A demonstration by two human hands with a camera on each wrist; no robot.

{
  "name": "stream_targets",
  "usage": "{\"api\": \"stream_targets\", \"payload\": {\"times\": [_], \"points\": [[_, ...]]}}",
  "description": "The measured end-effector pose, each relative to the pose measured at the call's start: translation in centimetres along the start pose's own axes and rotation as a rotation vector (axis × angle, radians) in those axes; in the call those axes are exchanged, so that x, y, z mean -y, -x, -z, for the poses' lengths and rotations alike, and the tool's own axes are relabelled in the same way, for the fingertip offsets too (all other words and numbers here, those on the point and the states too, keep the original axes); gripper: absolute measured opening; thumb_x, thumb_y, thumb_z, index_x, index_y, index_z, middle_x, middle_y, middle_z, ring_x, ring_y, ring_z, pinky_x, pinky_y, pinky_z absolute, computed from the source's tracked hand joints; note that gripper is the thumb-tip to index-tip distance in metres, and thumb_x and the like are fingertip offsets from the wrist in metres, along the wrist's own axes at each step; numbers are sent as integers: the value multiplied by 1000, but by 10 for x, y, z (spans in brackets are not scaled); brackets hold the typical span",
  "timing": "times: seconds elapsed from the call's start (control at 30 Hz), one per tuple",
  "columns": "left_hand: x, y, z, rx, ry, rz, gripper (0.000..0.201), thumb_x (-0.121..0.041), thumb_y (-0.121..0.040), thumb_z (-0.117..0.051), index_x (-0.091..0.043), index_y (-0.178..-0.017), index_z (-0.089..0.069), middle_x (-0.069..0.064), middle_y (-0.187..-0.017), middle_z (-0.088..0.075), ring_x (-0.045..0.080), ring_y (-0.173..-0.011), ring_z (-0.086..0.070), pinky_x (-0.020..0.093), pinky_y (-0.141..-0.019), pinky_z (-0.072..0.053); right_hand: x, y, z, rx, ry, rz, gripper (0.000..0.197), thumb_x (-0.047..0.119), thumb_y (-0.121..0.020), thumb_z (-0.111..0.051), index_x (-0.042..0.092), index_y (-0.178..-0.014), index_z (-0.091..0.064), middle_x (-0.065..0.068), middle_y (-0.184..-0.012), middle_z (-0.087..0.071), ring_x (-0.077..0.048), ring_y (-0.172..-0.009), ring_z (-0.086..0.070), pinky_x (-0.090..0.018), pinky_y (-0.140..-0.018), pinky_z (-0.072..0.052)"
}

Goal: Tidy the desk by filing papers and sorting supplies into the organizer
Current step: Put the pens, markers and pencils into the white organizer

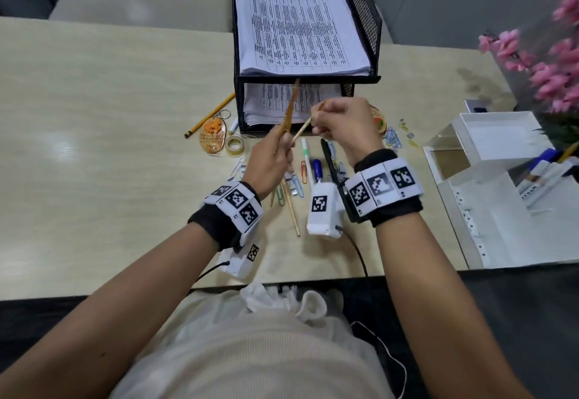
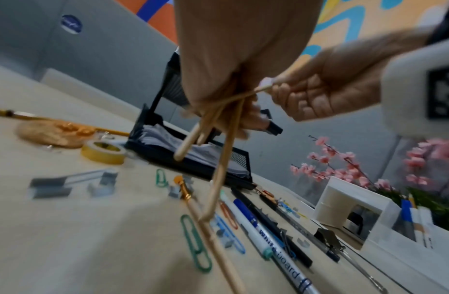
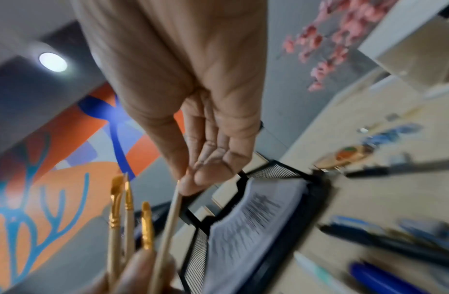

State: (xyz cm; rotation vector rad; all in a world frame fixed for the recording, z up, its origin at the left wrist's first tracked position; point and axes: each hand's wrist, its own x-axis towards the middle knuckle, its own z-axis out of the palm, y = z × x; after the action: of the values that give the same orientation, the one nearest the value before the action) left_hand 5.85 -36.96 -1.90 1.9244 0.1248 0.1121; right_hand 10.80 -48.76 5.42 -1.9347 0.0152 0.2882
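Note:
Above the desk, my left hand (image 1: 279, 154) grips a bunch of wooden paintbrushes (image 1: 290, 107) with gold ferrules, bristles pointing up toward the tray. My right hand (image 1: 322, 118) pinches the top end of one more brush (image 1: 303, 129), whose lower end reaches into the left hand. From the left wrist view, the handles (image 2: 218, 179) hang below the left hand (image 2: 231, 79), with the right hand (image 2: 326, 93) beside it. In the right wrist view the right fingertips (image 3: 193, 183) pinch that brush (image 3: 172, 214) next to the ferrules (image 3: 115, 208). The white organizer (image 1: 488, 135) stands at the right.
A black mesh paper tray (image 1: 365, 13) holds stacked papers on two levels. Below my hands lie a whiteboard marker (image 1: 308, 160), blue pen (image 1: 318, 168), black pen (image 1: 327, 157), another brush (image 1: 292, 210) and several paper clips. Tape roll (image 1: 234, 144), keychain (image 1: 213, 137), pencil (image 1: 210, 115) lie left. Pink flowers (image 1: 548, 54) far right.

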Motion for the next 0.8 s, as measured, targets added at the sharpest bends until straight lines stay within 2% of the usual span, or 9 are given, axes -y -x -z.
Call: {"api": "stream_targets", "payload": {"times": [0.13,0.23,0.3,0.37,0.47,0.53,0.6,0.7,0.8], "points": [[16,-3,8,-20,-140,158,18,-21,-102,-29,-12,-93,-41,-7,-68,-40,18,-75,-43,28,-60,-33,-49,3,-35,40,298,-230,18,0,-89,-48,-4,-82,-64,-18,-82,-66,-29,-69,-66,-40,-71,-59],[22,-2,13,39,-155,208,27,-31,-101,-31,-10,-94,-47,-6,-71,-45,18,-76,-45,22,-55,-32,-72,22,-56,148,636,-245,23,6,-87,-53,-5,-107,-58,-23,-112,-61,-37,-104,-60,-35,-81,-50],[27,-4,11,91,-169,231,35,-35,-99,-36,-6,-101,-56,5,-85,-58,24,-83,-54,27,-66,-37,-81,34,-61,213,709,-247,27,9,-86,-57,-2,-111,-55,-21,-119,-57,-38,-110,-56,-37,-85,-49],[27,-8,6,107,-190,276,32,-31,-99,-38,-4,-103,-55,17,-99,-62,31,-93,-57,28,-75,-37,-87,40,-60,224,720,-231,12,10,-85,-59,2,-94,-56,-21,-112,-58,-36,-107,-57,-37,-82,-49],[8,-11,-8,125,-149,323,25,-27,-101,-31,-10,-90,-45,4,-75,-51,24,-78,-48,30,-67,-39,-95,40,-39,191,583,-281,28,13,-79,-63,11,-62,-41,-17,-90,-58,-29,-87,-59,-31,-69,-46],[-17,-15,-25,171,-173,293,34,-27,-102,-27,-15,-73,-39,-1,-68,-39,20,-73,-43,26,-63,-37,-94,44,-10,102,422,-283,25,13,-77,-66,10,-63,-45,-15,-83,-58,-25,-77,-57,-30,-68,-45],[-41,-23,-48,252,-306,206,41,-27,-103,-23,-17,-65,-36,5,-73,-39,25,-84,-44,31,-78,-34,-92,51,28,-41,278,-257,17,10,-76,-67,9,-69,-52,-10,-76,-58,-23,-71,-56,-30,-67,-47],[-79,-35,-96,395,-375,159,39,-31,-102,-21,-6,-106,-51,27,-109,-46,37,-116,-42,37,-101,-32,-92,64,97,-333,114,-217,13,5,-75,-64,12,-73,-53,-4,-71,-58,-22,-67,-59,-27,-62,-53],[-123,-37,-150,576,-367,44,38,-30,-101,-25,-4,-117,-49,28,-118,-50,34,-107,-50,41,-98,-40,-101,78,168,-636,68,-194,16,5,-78,-59,17,-70,-53,-5,-73,-62,-32,-79,-67,-40,-77,-58]]}}
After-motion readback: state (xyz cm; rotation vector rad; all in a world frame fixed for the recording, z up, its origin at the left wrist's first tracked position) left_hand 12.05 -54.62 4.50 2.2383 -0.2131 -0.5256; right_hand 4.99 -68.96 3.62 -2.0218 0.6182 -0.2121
